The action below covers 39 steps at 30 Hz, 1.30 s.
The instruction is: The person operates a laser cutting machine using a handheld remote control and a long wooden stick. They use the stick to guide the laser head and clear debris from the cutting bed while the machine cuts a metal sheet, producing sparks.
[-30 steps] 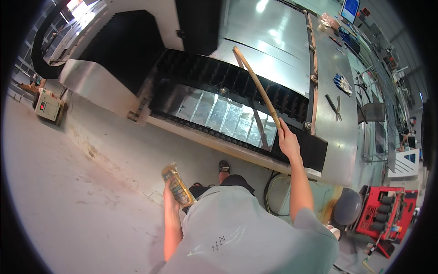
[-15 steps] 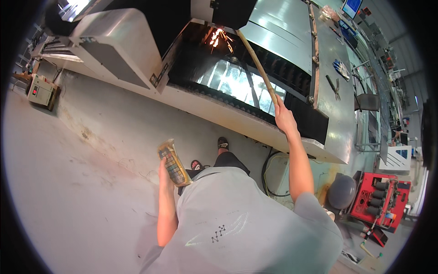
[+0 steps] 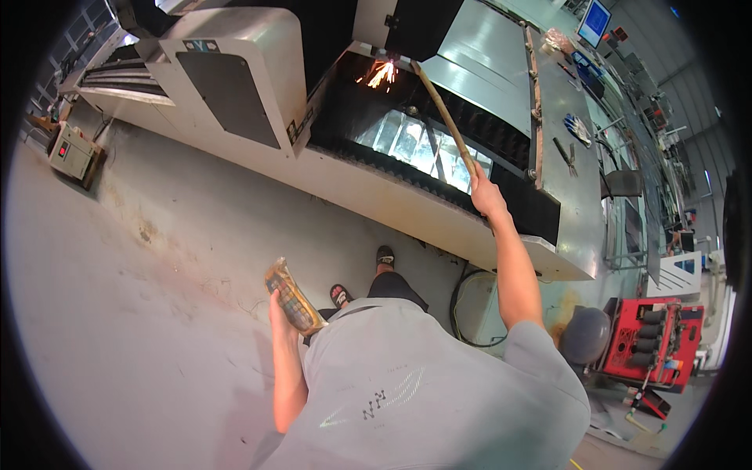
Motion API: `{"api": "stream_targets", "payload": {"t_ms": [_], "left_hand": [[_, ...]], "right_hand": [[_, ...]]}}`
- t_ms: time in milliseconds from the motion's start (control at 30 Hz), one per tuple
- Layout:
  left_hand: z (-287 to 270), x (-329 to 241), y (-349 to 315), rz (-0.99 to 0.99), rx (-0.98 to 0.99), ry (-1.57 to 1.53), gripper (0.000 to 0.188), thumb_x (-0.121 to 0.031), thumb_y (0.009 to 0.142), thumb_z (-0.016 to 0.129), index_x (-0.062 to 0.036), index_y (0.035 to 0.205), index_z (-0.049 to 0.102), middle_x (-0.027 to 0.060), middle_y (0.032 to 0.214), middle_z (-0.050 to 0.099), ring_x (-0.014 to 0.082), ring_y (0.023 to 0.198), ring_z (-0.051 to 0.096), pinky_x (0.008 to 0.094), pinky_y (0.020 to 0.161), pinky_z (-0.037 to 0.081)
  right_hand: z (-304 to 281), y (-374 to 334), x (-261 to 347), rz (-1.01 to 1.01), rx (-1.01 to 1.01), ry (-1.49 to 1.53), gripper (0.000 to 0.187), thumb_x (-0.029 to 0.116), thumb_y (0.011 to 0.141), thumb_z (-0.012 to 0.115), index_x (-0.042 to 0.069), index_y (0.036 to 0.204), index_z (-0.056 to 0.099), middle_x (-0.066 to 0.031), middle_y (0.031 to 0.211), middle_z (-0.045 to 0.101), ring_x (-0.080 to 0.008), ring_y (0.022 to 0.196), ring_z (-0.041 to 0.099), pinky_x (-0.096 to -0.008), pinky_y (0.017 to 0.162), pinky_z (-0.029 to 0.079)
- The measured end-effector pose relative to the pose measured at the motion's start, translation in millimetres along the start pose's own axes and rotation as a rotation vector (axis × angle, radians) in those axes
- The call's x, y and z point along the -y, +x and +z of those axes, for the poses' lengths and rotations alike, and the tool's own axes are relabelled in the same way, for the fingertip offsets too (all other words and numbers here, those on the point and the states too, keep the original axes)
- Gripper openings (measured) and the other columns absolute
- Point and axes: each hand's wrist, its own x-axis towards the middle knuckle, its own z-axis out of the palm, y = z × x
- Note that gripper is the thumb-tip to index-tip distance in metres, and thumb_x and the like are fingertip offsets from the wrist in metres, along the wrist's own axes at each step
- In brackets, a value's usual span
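My left hand (image 3: 280,315) is closed round a handheld remote control (image 3: 295,304) with rows of buttons, wrapped in yellowed clear plastic, beside my waist. My right hand (image 3: 488,197) grips the near end of a long wooden stick (image 3: 445,116). The stick slants up and away over the dark bed of a cutting machine (image 3: 392,205). Its far end reaches beside the black cutting head (image 3: 419,27), close to bright orange sparks (image 3: 382,74); the exact tip is hard to make out. Below the stick, a bright reflective patch (image 3: 411,145) shows in the bed.
A large pale gantry housing (image 3: 235,86) spans the machine's left side. Pliers (image 3: 570,160) and gloves (image 3: 577,129) lie on the metal table at right. A grey-beige control box (image 3: 74,154) stands far left. Black hose (image 3: 458,313) and a red machine (image 3: 654,341) are at lower right.
The gantry housing and sparks have shifted slightly right in view, and the view itself has moved a little. The remote sits slightly lower and more tilted; both hands keep their holds.
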Motion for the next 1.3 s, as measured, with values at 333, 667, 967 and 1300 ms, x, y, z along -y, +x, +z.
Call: {"api": "stream_targets", "payload": {"t_ms": [333,667,967,1300], "left_hand": [[8.0,-5.3,7.3,-0.029,0.23,-0.216,0.047,-0.043,0.102,0.044,-0.0116,0.135,0.055,0.0081,0.127,0.061,0.0255,0.117,0.058,0.0467,0.099,0.048],[17.3,-9.4,5.5,0.004,0.246,-0.113,0.054,-0.048,0.099,0.046,-0.0086,0.134,0.055,0.0094,0.124,0.062,0.0267,0.116,0.059,0.0461,0.098,0.05],[25.3,-20.7,-13.1,-0.042,0.274,-0.12,0.055,-0.051,0.097,0.049,-0.0114,0.135,0.053,0.0079,0.126,0.059,0.0277,0.117,0.056,0.049,0.098,0.047],[22.8,-25.4,-16.0,0.02,0.279,-0.107,0.051,-0.049,0.098,0.05,-0.0127,0.133,0.055,0.0069,0.123,0.061,0.026,0.115,0.057,0.0473,0.097,0.047]], "right_hand": [[14.2,7.4,-2.2,-0.058,-0.07,-0.023,0.052,0.035,0.108,0.033,0.023,0.158,0.026,-0.0363,0.114,0.066,-0.0543,0.108,0.062,-0.0604,0.098,0.048],[19.8,8.3,1.1,-0.112,-0.076,-0.02,0.055,0.033,0.107,0.032,0.017,0.16,0.024,-0.0324,0.099,0.07,-0.0455,0.074,0.071,-0.0556,0.076,0.057],[30.6,15.6,-13.0,-0.077,-0.047,-0.019,0.055,0.036,0.108,0.032,0.021,0.16,0.023,-0.0345,0.11,0.067,-0.0517,0.103,0.065,-0.0592,0.093,0.05],[31.3,15.7,-11.9,-0.03,0.054,0.183,0.058,0.032,0.103,0.041,0.025,0.158,0.025,-0.0356,0.121,0.064,-0.0509,0.115,0.061,-0.0553,0.098,0.049]]}}
